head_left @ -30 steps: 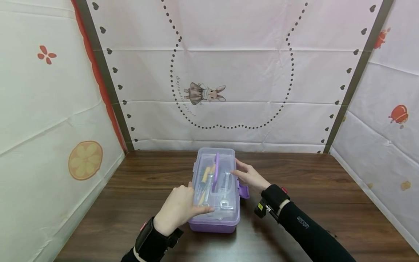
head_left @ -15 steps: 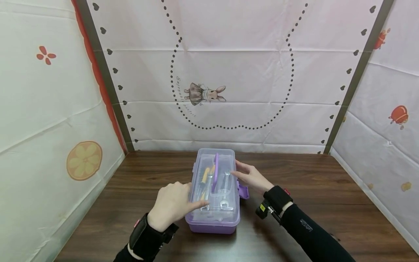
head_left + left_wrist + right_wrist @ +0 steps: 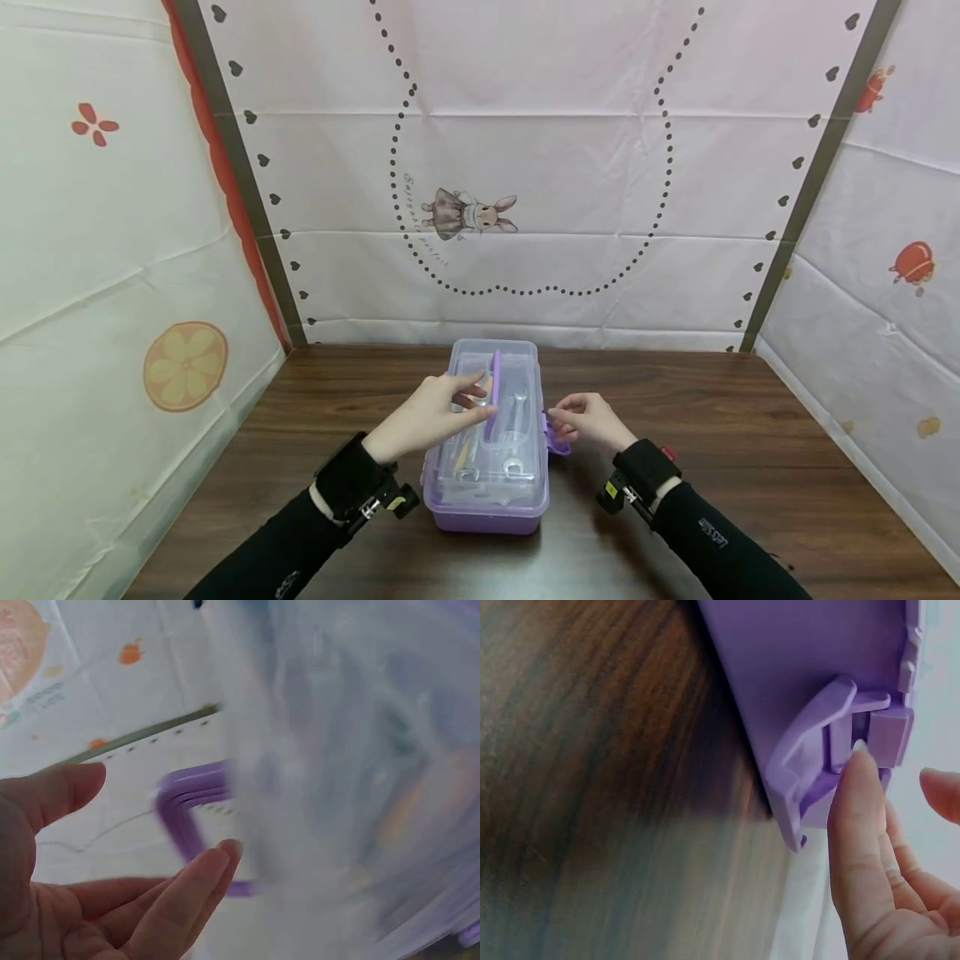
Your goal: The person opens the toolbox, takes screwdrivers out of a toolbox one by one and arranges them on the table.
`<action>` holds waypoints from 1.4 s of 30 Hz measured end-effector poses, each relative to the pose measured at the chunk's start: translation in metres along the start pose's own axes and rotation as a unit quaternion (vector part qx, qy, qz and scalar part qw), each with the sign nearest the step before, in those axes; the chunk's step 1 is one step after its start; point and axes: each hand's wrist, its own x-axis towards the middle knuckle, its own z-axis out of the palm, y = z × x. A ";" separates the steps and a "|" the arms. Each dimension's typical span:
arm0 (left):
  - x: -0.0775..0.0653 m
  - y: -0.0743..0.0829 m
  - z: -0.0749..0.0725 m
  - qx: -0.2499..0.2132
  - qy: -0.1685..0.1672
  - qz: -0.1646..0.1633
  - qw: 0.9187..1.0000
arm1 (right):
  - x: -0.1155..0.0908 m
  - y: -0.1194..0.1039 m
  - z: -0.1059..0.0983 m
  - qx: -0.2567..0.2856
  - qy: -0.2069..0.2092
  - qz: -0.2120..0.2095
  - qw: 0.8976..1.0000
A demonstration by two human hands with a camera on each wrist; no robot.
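Observation:
A purple box [image 3: 487,523] with a see-through lid [image 3: 517,367] stands on the table; a purple handle [image 3: 492,400] stands up from the lid. My left hand [image 3: 429,421] hovers over the lid beside this handle. In the left wrist view, thumb and fingers stand apart near the handle [image 3: 180,802], not wrapped around it. My right hand [image 3: 592,419] is at the box's right side, by the swung-out purple latch [image 3: 810,750]. In the right wrist view its index fingertip is at the latch, apart from the thumb; whether it touches cannot be told.
Through the lid show pale tools and yellow-handled pieces, blurred by the plastic. The brown wooden table [image 3: 360,392] lies around the box. White printed cloth [image 3: 555,183] stands behind and at both sides.
My left hand has left the lid's left edge and moved right and up to beside the handle. My right hand has come down from the lid's edge to the latch.

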 end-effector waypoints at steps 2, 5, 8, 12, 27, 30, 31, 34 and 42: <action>0.003 -0.004 0.002 -0.020 -0.018 -0.014 1.000 | 0.000 0.002 0.002 0.004 -0.006 0.010 1.000; 0.007 -0.008 0.004 -0.061 -0.040 -0.027 0.997 | 0.002 0.005 0.004 0.019 -0.012 0.027 0.999; 0.010 -0.011 0.005 -0.098 -0.063 -0.024 0.993 | 0.003 0.007 0.007 0.045 -0.017 0.042 0.998; 0.013 -0.013 0.006 -0.135 -0.082 -0.027 0.987 | 0.004 0.007 0.009 0.066 -0.020 0.045 0.997; 0.015 -0.011 0.011 -0.170 -0.057 -0.059 0.982 | 0.004 0.007 0.011 0.074 -0.021 0.053 0.996; 0.013 -0.013 0.007 -0.179 -0.054 -0.064 0.980 | 0.005 0.008 0.012 0.071 -0.023 0.053 0.996; 0.012 -0.013 0.005 -0.181 -0.053 -0.065 0.980 | 0.005 0.008 0.013 0.070 -0.022 0.053 0.996; 0.009 -0.015 -0.002 -0.191 -0.050 -0.072 0.978 | 0.006 0.008 0.013 0.074 -0.024 0.053 0.996; 0.003 -0.021 -0.018 -0.242 -0.004 -0.110 0.964 | 0.006 0.009 0.013 0.059 -0.010 0.049 0.997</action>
